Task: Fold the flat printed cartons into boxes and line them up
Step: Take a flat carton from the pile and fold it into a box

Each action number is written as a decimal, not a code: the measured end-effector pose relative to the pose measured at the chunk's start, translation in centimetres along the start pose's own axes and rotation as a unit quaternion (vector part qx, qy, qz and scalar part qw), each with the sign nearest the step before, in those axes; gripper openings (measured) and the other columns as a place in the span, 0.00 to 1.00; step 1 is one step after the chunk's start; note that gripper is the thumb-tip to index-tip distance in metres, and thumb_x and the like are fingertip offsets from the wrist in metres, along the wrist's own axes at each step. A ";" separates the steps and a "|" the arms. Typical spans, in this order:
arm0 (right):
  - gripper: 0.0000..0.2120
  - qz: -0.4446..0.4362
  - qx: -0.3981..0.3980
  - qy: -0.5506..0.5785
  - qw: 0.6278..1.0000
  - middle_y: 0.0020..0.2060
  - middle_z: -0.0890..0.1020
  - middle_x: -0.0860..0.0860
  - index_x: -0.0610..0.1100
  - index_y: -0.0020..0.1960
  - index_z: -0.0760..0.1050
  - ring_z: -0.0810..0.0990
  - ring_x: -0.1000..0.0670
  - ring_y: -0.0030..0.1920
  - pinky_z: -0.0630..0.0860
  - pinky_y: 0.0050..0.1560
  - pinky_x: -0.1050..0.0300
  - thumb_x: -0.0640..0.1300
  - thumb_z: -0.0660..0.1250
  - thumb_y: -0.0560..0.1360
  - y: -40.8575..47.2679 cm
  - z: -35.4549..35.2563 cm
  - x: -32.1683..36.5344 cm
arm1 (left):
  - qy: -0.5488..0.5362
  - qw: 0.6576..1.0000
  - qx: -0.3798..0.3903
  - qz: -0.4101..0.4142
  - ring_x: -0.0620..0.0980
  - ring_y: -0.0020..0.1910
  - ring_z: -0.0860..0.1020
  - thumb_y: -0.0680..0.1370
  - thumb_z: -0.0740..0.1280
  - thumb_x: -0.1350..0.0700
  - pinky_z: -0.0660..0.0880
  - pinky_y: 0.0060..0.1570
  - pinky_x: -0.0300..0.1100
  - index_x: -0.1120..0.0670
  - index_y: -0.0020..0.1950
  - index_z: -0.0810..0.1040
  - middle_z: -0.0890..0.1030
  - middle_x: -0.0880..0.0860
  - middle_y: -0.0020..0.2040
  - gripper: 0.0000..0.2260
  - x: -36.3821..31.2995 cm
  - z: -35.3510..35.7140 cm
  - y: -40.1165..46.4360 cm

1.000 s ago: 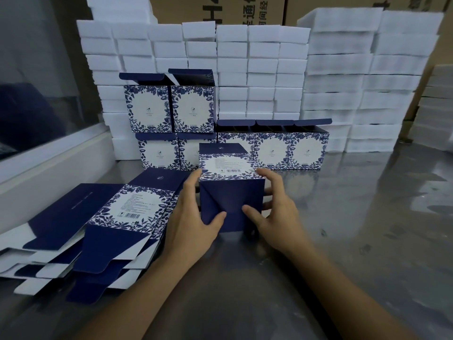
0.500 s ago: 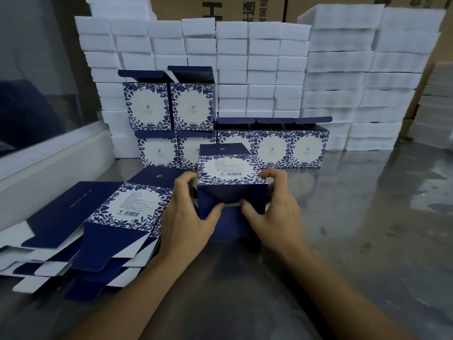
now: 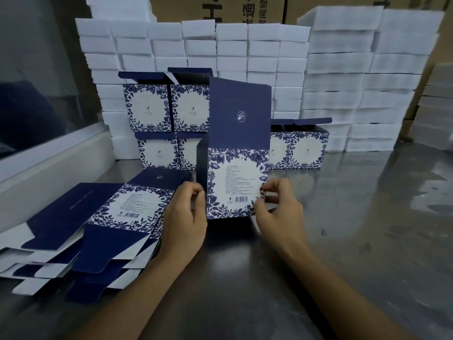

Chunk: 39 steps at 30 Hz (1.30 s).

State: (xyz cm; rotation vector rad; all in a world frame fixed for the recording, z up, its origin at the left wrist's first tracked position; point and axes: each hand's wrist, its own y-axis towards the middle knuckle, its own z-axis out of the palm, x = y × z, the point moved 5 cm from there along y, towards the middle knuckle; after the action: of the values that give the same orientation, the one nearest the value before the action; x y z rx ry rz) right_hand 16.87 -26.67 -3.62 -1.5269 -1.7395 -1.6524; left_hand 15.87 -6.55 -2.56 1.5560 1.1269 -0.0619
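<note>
Carton [image 3: 236, 182] upright on the metal table [image 3: 343, 229], gripped by both our hands.
We hold it with its tall navy lid flap [image 3: 240, 114] raised: our left hand [image 3: 183, 217] curls round its left edge, our right hand [image 3: 277, 207] pinches its lower right edge near the barcode. Flat cartons [image 3: 98, 229] lie stacked just left of it. Behind it folded boxes [image 3: 299, 148] stand in 2 tiers against white foam blocks [image 3: 245, 45].
</note>
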 end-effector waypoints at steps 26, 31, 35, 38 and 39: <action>0.24 0.158 0.076 0.231 0.957 0.54 0.85 0.55 0.59 0.54 0.82 0.83 0.51 0.57 0.77 0.62 0.41 0.72 0.56 0.73 0.1 1.7 -1.1 | -0.102 0.982 0.092 -0.132 0.45 0.57 0.76 0.63 0.74 0.37 0.76 0.54 0.46 0.44 0.54 0.75 0.78 0.46 0.57 0.24 1.6 0.9 -0.1; 0.35 0.168 0.067 0.250 0.951 0.57 0.84 0.58 0.58 0.58 0.81 0.81 0.55 0.60 0.70 0.69 0.44 0.81 0.59 0.65 0.0 1.4 -1.0 | -0.139 0.972 0.173 -0.077 0.49 0.54 0.78 0.63 0.75 0.38 0.76 0.56 0.52 0.57 0.50 0.76 0.79 0.53 0.53 0.27 0.3 1.5 -0.2; 0.36 0.212 0.042 0.259 0.941 0.55 0.85 0.57 0.57 0.57 0.81 0.82 0.54 0.59 0.72 0.68 0.43 0.81 0.60 0.63 0.4 1.0 -1.1 | -0.111 0.978 0.163 -0.062 0.50 0.54 0.76 0.60 0.76 0.37 0.75 0.57 0.53 0.57 0.47 0.74 0.75 0.52 0.52 0.29 0.4 1.4 -0.2; 0.28 0.227 0.026 0.249 0.941 0.45 0.85 0.62 0.61 0.47 0.82 0.82 0.53 0.54 0.74 0.63 0.46 0.79 0.59 0.64 0.3 0.5 -0.7 | -0.066 0.991 0.115 -0.024 0.43 0.58 0.72 0.57 0.77 0.35 0.72 0.59 0.39 0.48 0.56 0.67 0.69 0.47 0.57 0.35 -0.6 1.0 -0.5; 0.26 0.228 0.014 0.247 0.942 0.43 0.85 0.61 0.58 0.45 0.82 0.81 0.53 0.52 0.75 0.59 0.48 0.77 0.60 0.66 0.3 0.4 -0.7 | -0.049 0.995 0.091 0.009 0.43 0.59 0.70 0.58 0.77 0.35 0.70 0.59 0.35 0.47 0.57 0.64 0.68 0.47 0.58 0.36 -1.1 0.8 -0.6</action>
State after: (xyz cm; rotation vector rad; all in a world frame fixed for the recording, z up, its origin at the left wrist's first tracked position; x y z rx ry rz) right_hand 17.54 -26.75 -4.10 -1.2333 -1.0487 -1.5746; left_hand 15.30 -7.92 -2.59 1.7057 1.0524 -0.2337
